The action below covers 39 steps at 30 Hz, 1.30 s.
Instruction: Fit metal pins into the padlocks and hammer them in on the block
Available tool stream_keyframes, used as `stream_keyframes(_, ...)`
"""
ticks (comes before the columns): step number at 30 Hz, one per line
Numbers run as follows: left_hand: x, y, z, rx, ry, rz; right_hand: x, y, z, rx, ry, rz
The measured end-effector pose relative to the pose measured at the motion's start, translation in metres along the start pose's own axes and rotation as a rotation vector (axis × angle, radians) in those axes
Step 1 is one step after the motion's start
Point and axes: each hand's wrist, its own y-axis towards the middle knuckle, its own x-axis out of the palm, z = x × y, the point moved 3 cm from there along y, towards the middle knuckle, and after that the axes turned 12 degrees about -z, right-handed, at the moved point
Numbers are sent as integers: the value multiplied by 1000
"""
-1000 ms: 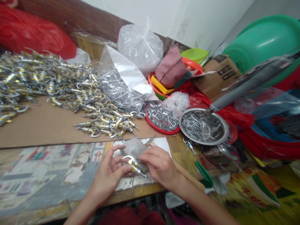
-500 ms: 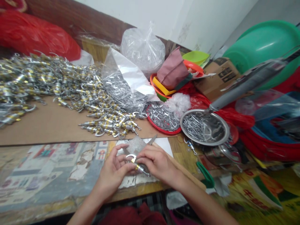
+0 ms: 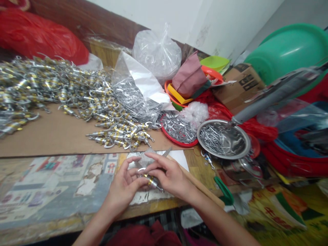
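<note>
Between the thumb and fingers of my left hand [image 3: 125,177] is a small silver-and-gold metal fitting [image 3: 153,181]. It has a pale curved hook at its upper end and a thin tip pointing down to the right. My right hand [image 3: 169,176] reaches over it from the right, thumb and middle fingers at the hook end, index finger stretched out above. Those fingers partly hide the hook. Behind the hands lies a clear plastic piece [image 3: 148,158], partly covered. A pointed metal blade [image 3: 167,152] shows just beyond my right hand.
Many similar fittings [image 3: 64,85] are heaped on cardboard [image 3: 51,136] at the left. A red tray [image 3: 170,140] and a steel bowl [image 3: 247,150] hold small metal pins. A grey-handled tool [image 3: 269,97] leans over the bowl. One loose fitting [image 3: 208,160] lies nearby.
My right index finger has lifted and stretched out to the upper left, and the hand has shifted slightly left over the fitting. The left hand keeps its hold almost unchanged.
</note>
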Motion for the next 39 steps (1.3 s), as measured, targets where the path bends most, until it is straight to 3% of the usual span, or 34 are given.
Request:
stream_keyframes(6, 1, 1, 1, 4, 1, -6, -1, -1, 6, 111, 117, 11)
stream_keyframes(9, 1, 0, 2, 1, 13, -4, 3, 0, 7, 92, 106, -3)
stream_keyframes(15, 1, 0, 1, 10, -3, -2, 9, 2, 0, -18, -87, 171)
stream_keyframes(18, 0, 2, 0, 2, 10, 7, -8, -10, 4, -24, -149, 329)
stream_keyframes(21, 0, 2, 0, -4, 20, 11, -37, -36, 20, 129, -372, 454)
stream_keyframes(24, -1, 2, -1, -2, 22, 8, -53, -59, 44, 358, -643, 243)
stream_keyframes(27, -1, 0, -1, 0, 28, 9, -53, -71, 56, 460, -690, 75)
stream_keyframes(32, 1, 0, 0, 6, 22, 0, -49, -77, 22, 291, -594, 235)
stream_keyframes(37, 0, 1, 0, 30, 39, 7, -37, -81, -25, -41, -617, 209)
stream_keyframes(39, -1, 1, -2, 35, 36, 9, -30, -80, -30, -59, -678, 151)
